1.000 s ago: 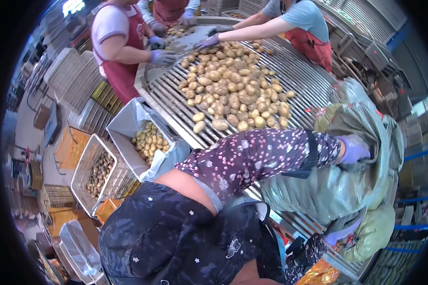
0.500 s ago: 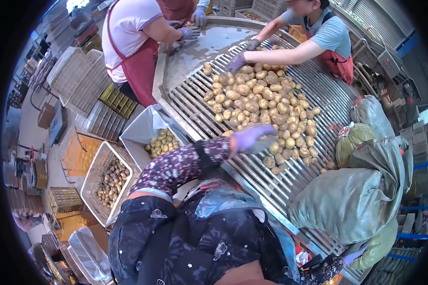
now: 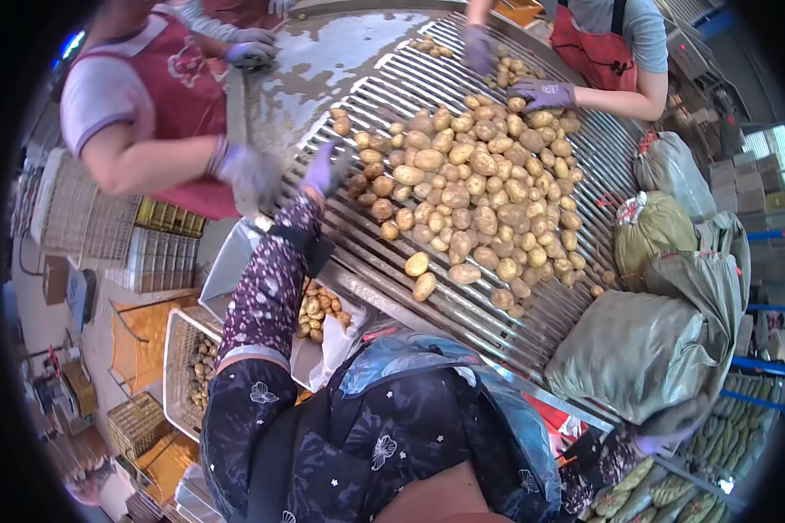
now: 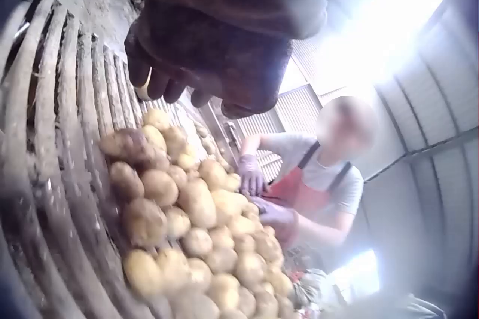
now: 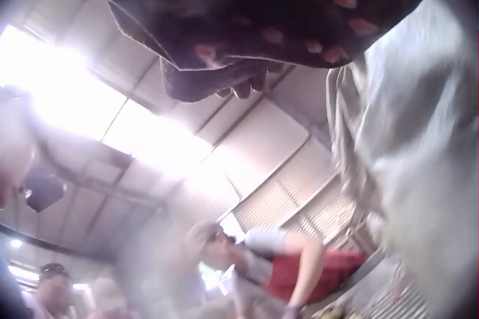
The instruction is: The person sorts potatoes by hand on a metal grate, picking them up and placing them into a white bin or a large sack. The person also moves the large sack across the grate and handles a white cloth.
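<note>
My left hand (image 3: 324, 170), in a purple glove, is over the slatted table (image 3: 366, 261) at the left edge of a heap of potatoes (image 3: 462, 183). In the left wrist view that dark-looking hand (image 4: 209, 57) hangs above the slats, its fingers loosely bent, with the heap below. My right hand (image 3: 672, 427), also gloved, is beside the lower end of a grey-green sack (image 3: 628, 349) at the table's near right edge. Its fingertips (image 5: 241, 89) show past the flowered sleeve in the right wrist view, with nothing seen in them.
Across the table a person in a red apron (image 3: 593, 48) has gloved hands at the heap. Another person (image 3: 166, 105) stands at the left. A lined crate with potatoes (image 3: 323, 314) and a white basket (image 3: 176, 366) are below the left edge. A tied sack (image 3: 654, 228) stands at the right.
My left hand has swung from the sack at the right, across the heap's near side, to its left edge. The light green sack by my right hand no longer shows at the table edge.
</note>
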Demonstrator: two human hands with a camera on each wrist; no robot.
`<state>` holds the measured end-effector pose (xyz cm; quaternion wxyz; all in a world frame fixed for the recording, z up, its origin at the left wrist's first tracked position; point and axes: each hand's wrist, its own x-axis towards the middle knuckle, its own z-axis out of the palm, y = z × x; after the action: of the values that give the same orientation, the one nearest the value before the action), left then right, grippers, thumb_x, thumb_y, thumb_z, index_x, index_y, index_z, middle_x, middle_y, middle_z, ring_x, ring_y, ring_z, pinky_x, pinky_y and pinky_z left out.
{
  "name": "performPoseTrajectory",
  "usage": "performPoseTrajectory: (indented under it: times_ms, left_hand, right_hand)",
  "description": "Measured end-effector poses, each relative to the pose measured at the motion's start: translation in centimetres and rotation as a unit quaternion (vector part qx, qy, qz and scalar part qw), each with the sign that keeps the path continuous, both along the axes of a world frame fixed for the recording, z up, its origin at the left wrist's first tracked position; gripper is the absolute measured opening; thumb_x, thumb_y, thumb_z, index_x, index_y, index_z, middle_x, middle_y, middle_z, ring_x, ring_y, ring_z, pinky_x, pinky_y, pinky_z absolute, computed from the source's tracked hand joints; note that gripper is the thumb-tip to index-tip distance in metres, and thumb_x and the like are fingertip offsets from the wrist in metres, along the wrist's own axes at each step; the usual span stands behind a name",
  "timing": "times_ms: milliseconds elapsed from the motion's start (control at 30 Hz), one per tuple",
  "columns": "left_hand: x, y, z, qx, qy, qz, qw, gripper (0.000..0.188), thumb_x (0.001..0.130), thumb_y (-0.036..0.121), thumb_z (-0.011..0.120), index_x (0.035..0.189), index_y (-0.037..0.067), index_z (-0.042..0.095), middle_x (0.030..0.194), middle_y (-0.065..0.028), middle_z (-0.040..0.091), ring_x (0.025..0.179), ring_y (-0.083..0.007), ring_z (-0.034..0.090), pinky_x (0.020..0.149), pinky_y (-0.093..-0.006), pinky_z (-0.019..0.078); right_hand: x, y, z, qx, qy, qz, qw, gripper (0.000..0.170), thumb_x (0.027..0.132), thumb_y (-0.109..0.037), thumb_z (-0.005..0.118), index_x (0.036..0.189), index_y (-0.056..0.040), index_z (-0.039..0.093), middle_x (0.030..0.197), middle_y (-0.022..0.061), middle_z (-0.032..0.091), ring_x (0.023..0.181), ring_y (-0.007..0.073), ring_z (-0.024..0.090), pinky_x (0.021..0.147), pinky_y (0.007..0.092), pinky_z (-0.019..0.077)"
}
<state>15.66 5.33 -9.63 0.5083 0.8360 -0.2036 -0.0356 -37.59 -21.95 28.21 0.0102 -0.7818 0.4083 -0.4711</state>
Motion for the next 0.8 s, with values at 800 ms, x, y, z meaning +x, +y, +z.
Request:
performPoseTrajectory:
  times_ms: [800]
  left_hand:
    - [-1.3,-8.0,3.1,0.04,-0.128,-0.076,0.988,0.019,0.085,0.019,0.061,0.1,0.008,0.067,0.112,-0.0106,0.063,0.116,-0.0395,0.049,0.098,-0.0442,0.0427]
  right_hand:
    - [33.6,-4.3,-22.7,0.145,0.466,0.415,0.768,0.04,0.083,-0.029,0.062,0.114,-0.0037,0.06,0.105,0.0169,0.065,0.1,0.0323,0.062,0.088,0.0448,0.0462]
